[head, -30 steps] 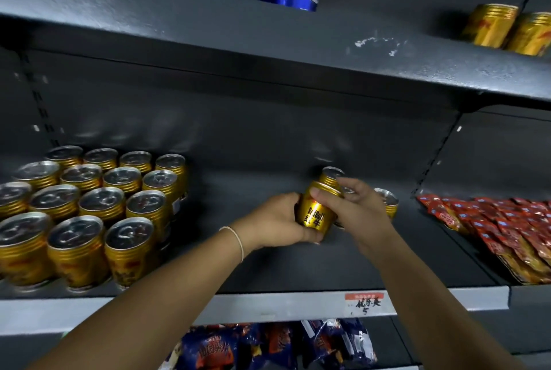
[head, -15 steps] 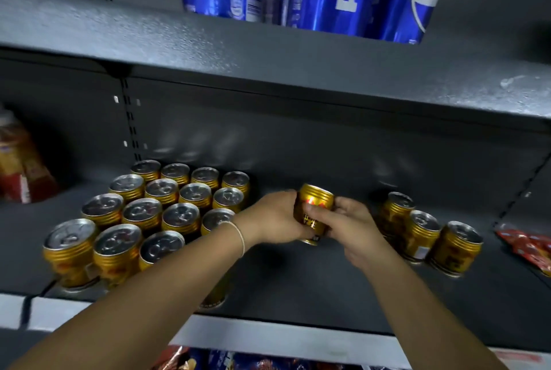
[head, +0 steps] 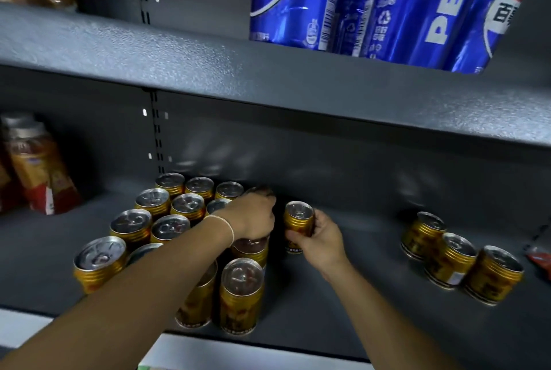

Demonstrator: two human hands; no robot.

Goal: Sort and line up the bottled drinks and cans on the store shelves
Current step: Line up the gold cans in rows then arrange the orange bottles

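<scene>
Right hand (head: 322, 240) is wrapping its fingers and thumb around one gold can (head: 298, 222), holding it upright just to the right of the block of gold cans (head: 187, 205). There's only a narrow gap between them, and I can't tell if the can's base is touching the shelf (head: 343, 295) or not. Left hand (head: 253, 216) is sitting on the back right corner of that block with its fingers curling down over the can tops, but honestly I can't tell whether it's gripping one or just resting there. A thin bracelet (head: 228, 228) is hanging on that wrist. The block itself is standing in rows, silver tops up, filling the shelf from back to front edge. Well off to the right of the block, three loose gold cans (head: 450, 260) are standing in a slanted line. Left of the block, some blurry bottles (head: 35, 166) are leaning. Above the block, on the upper shelf (head: 208, 71), tall blue Pepsi cans (head: 417, 2) are crowding together.
</scene>
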